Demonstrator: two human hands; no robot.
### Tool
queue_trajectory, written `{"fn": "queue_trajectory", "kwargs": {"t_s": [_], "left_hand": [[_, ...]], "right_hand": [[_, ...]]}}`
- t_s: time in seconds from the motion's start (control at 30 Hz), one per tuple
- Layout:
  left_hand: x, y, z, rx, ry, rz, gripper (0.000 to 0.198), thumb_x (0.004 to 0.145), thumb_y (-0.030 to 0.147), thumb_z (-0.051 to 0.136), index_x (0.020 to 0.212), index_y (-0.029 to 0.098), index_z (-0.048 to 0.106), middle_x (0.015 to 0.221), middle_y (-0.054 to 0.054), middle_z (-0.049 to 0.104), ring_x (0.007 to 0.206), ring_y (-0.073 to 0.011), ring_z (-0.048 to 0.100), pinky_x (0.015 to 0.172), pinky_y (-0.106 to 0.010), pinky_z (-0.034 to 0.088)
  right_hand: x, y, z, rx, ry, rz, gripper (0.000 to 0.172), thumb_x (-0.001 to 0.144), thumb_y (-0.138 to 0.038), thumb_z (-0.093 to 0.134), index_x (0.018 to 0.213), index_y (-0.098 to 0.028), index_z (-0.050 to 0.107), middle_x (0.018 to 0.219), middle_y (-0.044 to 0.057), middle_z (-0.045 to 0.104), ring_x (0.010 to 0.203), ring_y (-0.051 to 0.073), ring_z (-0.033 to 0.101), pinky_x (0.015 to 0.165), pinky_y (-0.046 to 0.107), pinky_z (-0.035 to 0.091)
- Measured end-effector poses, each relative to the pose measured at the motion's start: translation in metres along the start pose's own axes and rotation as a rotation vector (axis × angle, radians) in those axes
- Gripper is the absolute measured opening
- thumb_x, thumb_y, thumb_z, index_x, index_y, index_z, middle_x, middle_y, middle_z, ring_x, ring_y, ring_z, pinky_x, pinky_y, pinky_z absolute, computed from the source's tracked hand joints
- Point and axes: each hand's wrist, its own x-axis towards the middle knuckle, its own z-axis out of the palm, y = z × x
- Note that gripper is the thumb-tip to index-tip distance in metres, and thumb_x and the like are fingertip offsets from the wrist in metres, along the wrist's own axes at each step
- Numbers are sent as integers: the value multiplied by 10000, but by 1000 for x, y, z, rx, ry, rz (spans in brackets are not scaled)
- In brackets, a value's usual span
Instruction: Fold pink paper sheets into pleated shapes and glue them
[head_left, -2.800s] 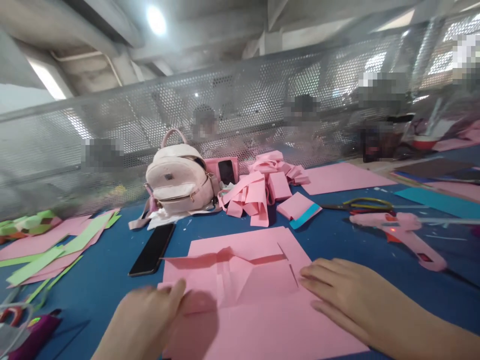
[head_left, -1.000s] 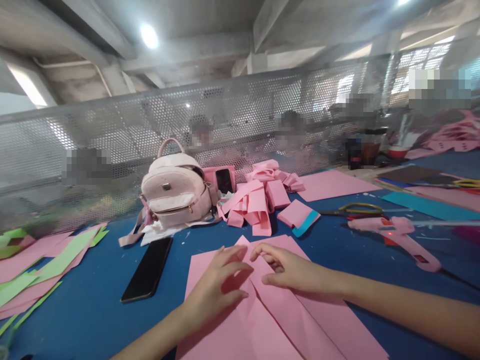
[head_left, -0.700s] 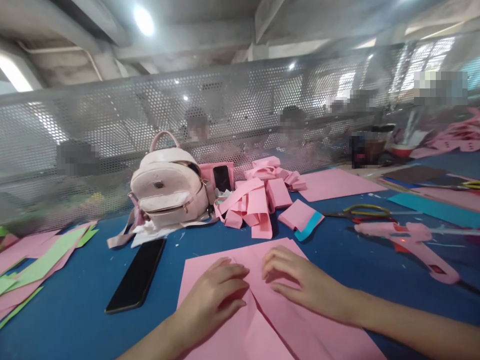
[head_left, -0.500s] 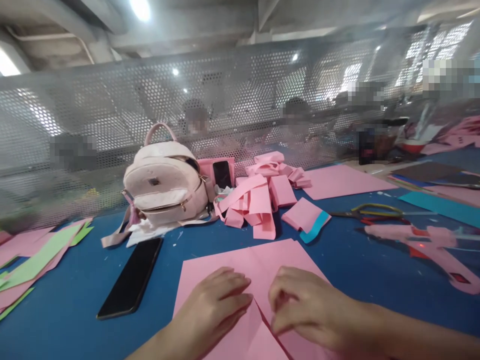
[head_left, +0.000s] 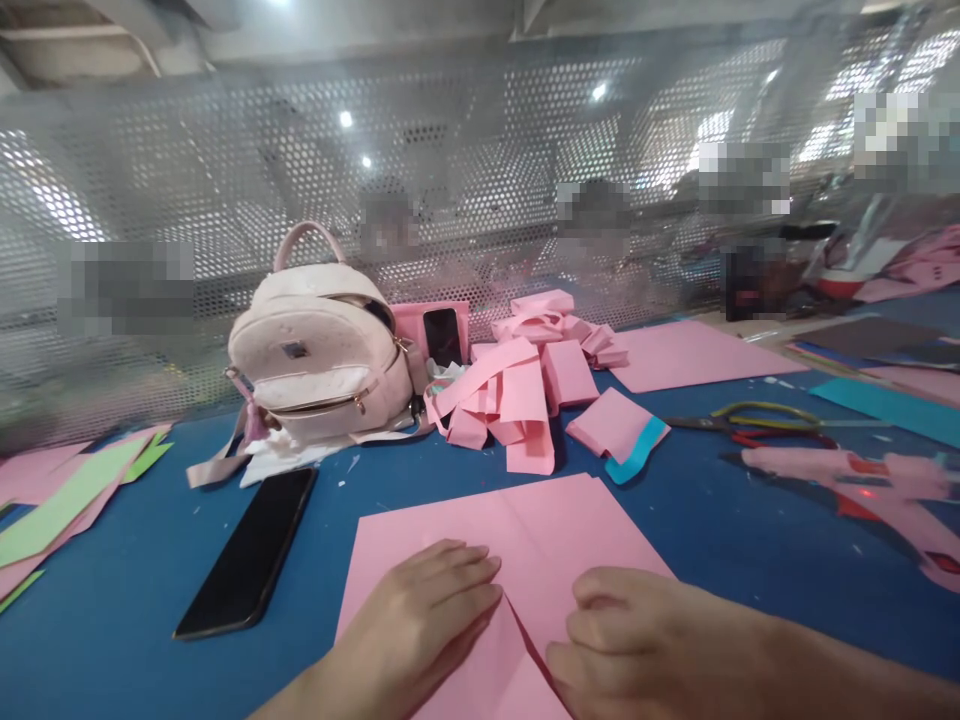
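A large sheet of pink paper [head_left: 555, 515] lies in front of me, with a crease and a folded edge running down between my hands. My left hand [head_left: 431, 620] rests flat on it, its fingers extended together toward the crease. To the right of the crease, my right hand [head_left: 630, 640] is closed, its fingers curled at the folded edge of the paper. The curled fingers and my wrist hide the lower right part of the sheet.
A black phone [head_left: 251, 555] lies to the left, below a pale pink backpack [head_left: 315, 350]. Folded pink strips [head_left: 517, 390] are heaped behind the sheet. Scissors [head_left: 757, 420] and a pink glue gun [head_left: 855, 475] lie at right. A perforated metal screen [head_left: 480, 200] stands behind.
My right hand has shifted slightly right and down along the folded edge, its fingers curling more tightly. My left hand stays nearly where it was. The camera view has tilted a little.
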Motion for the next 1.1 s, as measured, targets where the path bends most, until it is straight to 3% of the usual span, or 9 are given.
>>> {"fn": "queue_trajectory", "kwargs": {"t_s": [0.13,0.27,0.4,0.53,0.7,0.83,1.1], "left_hand": [[-4,2,0,-22,-40,-46,295,1004,177,501,1268,208,628,1317,-81,679,1230,-200,633,1123,-357,449],[-6,7,0,-75,-21,-76,289,1008,176,495,1275,225,591,1310,-65,681,1218,-197,621,1113,-360,448],[-5,13,-4,-163,-4,-164,276,1001,157,474,1257,219,556,1217,-86,691,1145,-221,618,1015,-373,499],[3,15,-10,-171,-50,-120,280,969,113,505,1211,213,604,1150,-70,696,1051,-223,615,1010,-398,459],[22,14,-6,-257,-22,-174,203,892,100,650,1025,227,736,1010,-42,715,973,-202,633,879,-323,466],[34,15,2,-413,38,-219,148,824,115,760,890,246,779,935,-13,728,916,-174,653,861,-291,447],[40,16,4,-572,73,-292,116,817,129,773,788,241,780,884,-7,747,874,-178,665,860,-302,447]], "right_hand": [[3,-2,-6,-67,59,-14,280,976,-128,419,834,-200,649,950,33,711,685,165,499,650,353,431],[5,-2,-13,-73,150,89,289,1001,-85,405,938,-197,664,933,25,715,764,166,548,732,319,441],[3,1,-14,152,187,203,254,1002,-109,409,1037,-186,648,1093,75,701,930,187,576,800,312,459],[1,3,-16,387,185,301,258,980,-87,403,1060,-188,626,1099,74,700,990,186,592,880,310,459],[-2,2,-16,553,167,473,216,966,-107,446,1023,-206,630,1015,56,694,947,181,626,865,297,463],[-6,0,-14,581,179,532,227,928,-81,468,1004,-210,638,982,43,689,908,177,629,832,284,461],[-13,4,-8,603,208,611,252,864,-54,473,971,-211,639,940,34,692,854,174,635,783,266,464]]}}
